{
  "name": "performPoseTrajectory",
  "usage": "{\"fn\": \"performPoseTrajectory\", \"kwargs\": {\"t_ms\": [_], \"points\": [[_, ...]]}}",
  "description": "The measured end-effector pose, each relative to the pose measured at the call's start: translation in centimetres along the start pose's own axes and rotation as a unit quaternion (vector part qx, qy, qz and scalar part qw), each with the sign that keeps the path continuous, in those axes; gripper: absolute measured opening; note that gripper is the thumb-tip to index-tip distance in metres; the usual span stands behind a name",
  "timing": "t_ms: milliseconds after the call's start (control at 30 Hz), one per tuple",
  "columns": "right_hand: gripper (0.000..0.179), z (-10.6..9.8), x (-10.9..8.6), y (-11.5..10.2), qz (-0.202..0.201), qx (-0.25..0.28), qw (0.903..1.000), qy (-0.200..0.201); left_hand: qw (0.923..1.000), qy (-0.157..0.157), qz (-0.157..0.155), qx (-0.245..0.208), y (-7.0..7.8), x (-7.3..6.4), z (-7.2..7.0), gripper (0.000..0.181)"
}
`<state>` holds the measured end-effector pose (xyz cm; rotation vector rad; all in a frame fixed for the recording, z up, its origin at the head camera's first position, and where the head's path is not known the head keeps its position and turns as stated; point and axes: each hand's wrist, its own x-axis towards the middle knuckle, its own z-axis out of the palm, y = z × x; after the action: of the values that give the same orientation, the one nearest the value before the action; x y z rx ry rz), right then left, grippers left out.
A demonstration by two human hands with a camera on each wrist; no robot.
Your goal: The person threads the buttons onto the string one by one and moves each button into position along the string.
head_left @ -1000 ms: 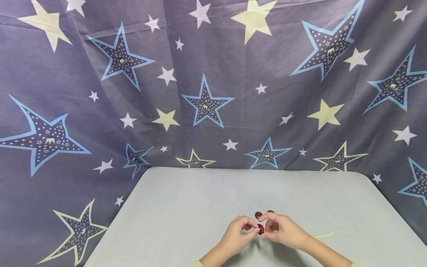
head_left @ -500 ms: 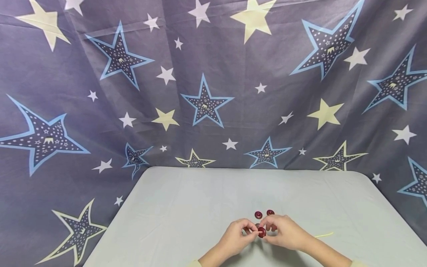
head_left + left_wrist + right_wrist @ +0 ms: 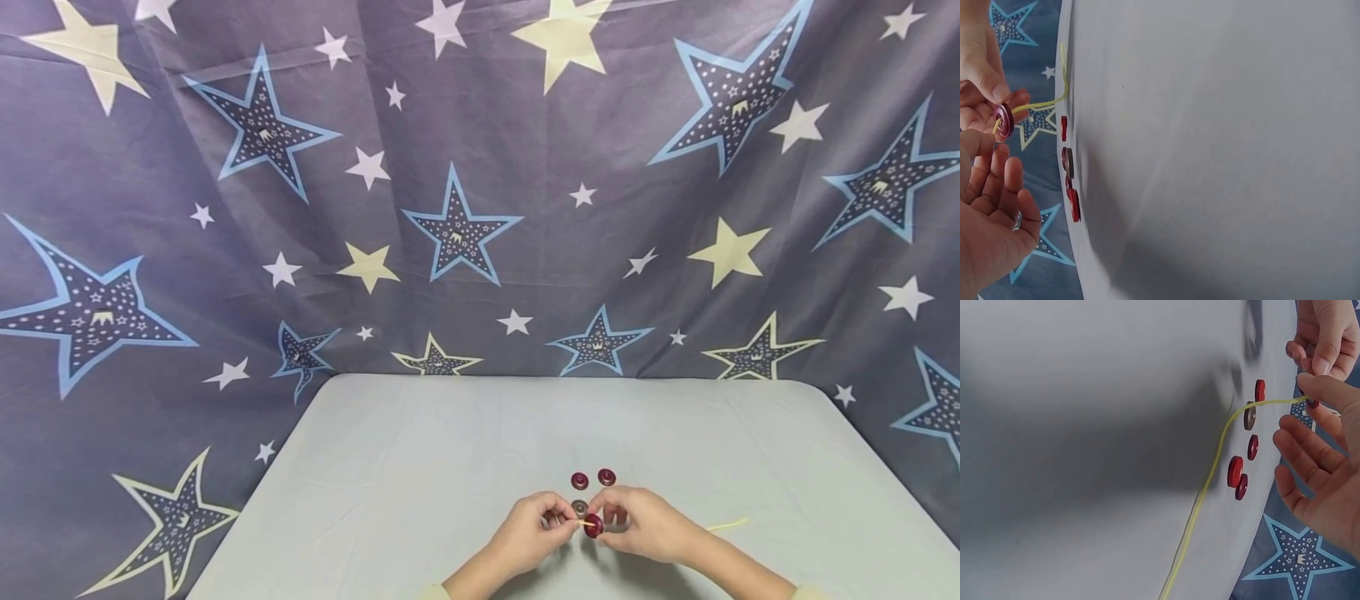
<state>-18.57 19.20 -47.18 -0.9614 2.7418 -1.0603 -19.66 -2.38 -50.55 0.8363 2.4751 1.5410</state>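
A dark red button [image 3: 593, 525] is held up between both hands, with a yellow string [image 3: 1041, 105] passing through it. My right hand [image 3: 647, 527] pinches the button by its edge between thumb and fingertips. Thumb and index finger of my left hand [image 3: 534, 530] pinch the short end of string that sticks out on the button's left side. The other fingers of the left hand are loosely bent. From the button, the long part of the string runs down onto the table beyond the right hand in the right wrist view.
Several loose buttons lie on the white table [image 3: 435, 450]: a brownish-grey one [image 3: 1249, 416], bright red ones such as the red button [image 3: 1235, 471], and dark red ones such as the far button [image 3: 607, 477]. A star-patterned cloth [image 3: 495, 125] hangs behind the table.
The held button has shifted slightly right and down, and more string end now shows on its left. The right fingers have closed in on the button's edge, uncovering the buttons behind.
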Motion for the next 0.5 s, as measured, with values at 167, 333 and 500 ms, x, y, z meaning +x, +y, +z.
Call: {"fn": "performPoseTrajectory", "kwargs": {"t_ms": [167,333,500], "points": [[0.022,-0.06,-0.16,0.34,0.006,0.005,1.0,-0.006,0.9999,0.001,0.01,-0.01,-0.13,0.04,0.22,0.005],[0.022,-0.02,-0.3,0.63,0.013,0.013,0.9998,-0.01,0.9998,0.0,0.012,-0.016,-0.15,0.0,0.24,0.004],[0.021,-0.16,-0.52,0.75,0.026,0.035,0.9989,-0.015,0.9998,-0.006,0.003,-0.02,-0.01,0.06,0.17,0.004]]}}
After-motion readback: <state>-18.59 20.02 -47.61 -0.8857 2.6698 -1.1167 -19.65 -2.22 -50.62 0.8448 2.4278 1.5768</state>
